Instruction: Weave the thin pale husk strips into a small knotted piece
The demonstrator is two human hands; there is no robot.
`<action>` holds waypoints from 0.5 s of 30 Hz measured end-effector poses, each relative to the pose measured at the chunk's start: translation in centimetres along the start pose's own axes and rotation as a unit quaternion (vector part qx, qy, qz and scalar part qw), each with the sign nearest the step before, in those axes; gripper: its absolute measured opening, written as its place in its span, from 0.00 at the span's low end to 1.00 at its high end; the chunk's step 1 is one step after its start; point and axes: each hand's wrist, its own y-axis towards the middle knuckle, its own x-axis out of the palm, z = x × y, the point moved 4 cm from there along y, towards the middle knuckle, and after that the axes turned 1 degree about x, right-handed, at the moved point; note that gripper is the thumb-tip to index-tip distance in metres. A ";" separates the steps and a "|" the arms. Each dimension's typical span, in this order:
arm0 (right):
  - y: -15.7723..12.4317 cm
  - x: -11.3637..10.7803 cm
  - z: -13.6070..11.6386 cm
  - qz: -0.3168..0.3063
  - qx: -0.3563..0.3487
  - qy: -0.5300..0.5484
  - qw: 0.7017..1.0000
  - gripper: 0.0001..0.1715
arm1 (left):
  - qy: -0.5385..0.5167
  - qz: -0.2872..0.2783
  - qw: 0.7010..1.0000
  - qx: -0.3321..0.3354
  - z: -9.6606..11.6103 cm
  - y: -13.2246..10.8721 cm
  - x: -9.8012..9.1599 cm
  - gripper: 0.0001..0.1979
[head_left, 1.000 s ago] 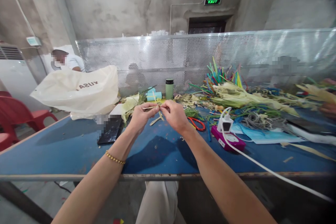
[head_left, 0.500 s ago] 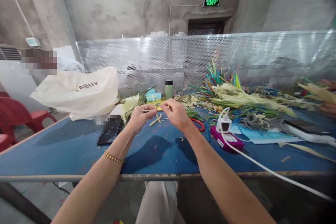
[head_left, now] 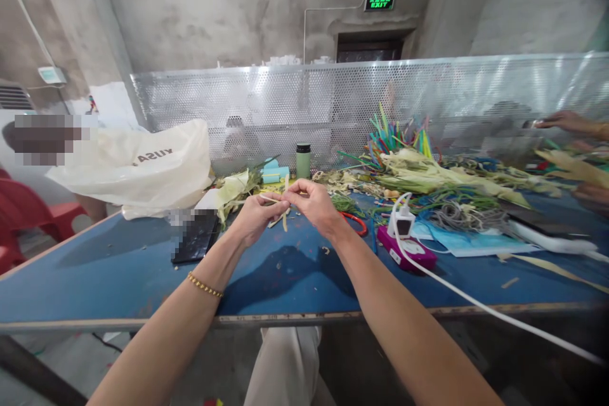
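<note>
Thin pale husk strips (head_left: pixel 285 222) cross each other between my hands above the blue table (head_left: pixel 285 285). My left hand (head_left: pixel 259 214), with a gold bead bracelet at its wrist, pinches the strips from the left. From the right, my right hand (head_left: pixel 311 202) has thumb and fingers closed on the same strips, its fingertips touching those of my left hand. One strip end sticks up above the fingertips and others hang below. The exact crossing is hidden by my fingers.
Behind my hands stands a green bottle (head_left: pixel 303 160). Left are a black tablet (head_left: pixel 196 240) and a white bag (head_left: pixel 143 162). Right are a purple power strip (head_left: pixel 404 248), a white cable, corn husks (head_left: pixel 428 171) and wire coils (head_left: pixel 469 216). Another person's hand (head_left: pixel 568 122) is far right.
My right hand has come in against my left, closing the gap between them. Another person's hand has risen at the far right, and the person at the left has shifted.
</note>
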 end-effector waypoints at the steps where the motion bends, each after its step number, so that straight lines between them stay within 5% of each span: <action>1: 0.0 0.0 0.0 0.006 0.002 0.001 1.000 0.11 | 0.003 0.001 1.000 -0.001 0.0 0.0 0.0 0.14; 9: 0.3 -0.2 1.0 0.050 0.005 -0.010 0.999 0.14 | 0.032 0.006 0.999 0.006 0.0 0.0 -0.1 0.13; 12: 0.6 -1.0 0.9 0.056 -0.023 -0.114 0.992 0.13 | 0.062 0.013 0.998 0.003 -0.1 0.1 -0.3 0.13; 15: 0.4 -2.1 -0.1 0.139 -0.102 -0.247 0.954 0.11 | 0.132 0.019 0.991 -0.009 -0.4 0.2 -0.6 0.13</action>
